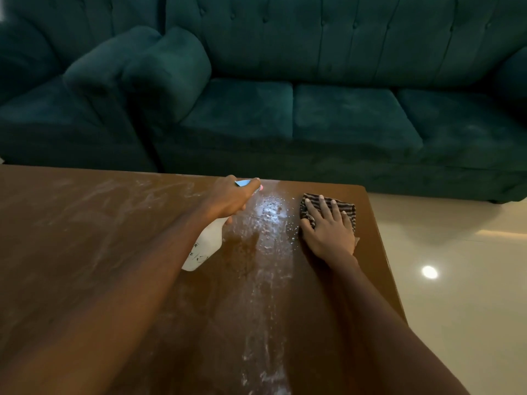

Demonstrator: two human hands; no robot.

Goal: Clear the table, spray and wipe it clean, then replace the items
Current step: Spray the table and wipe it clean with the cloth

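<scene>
**Bottle and cloth at the worktop's far right corner**

The left grip (228, 199) curls round the neck of a tilted white spray bottle (206, 246). Its contents are hidden and its dark lettering is unreadable. Droplets (269, 212) wet the worktop (85, 238) beside a striped cloth (346, 208), which the right grip (328, 228) presses with flat fingers.

Left of the tilted spray bottle (205, 246) the worktop (85, 238) offers wide room. A narrow wet lane runs between bottle and cloth (343, 208). The sofa (342, 115) walls off the far edge; open floor (456, 238) lies to the right.
</scene>
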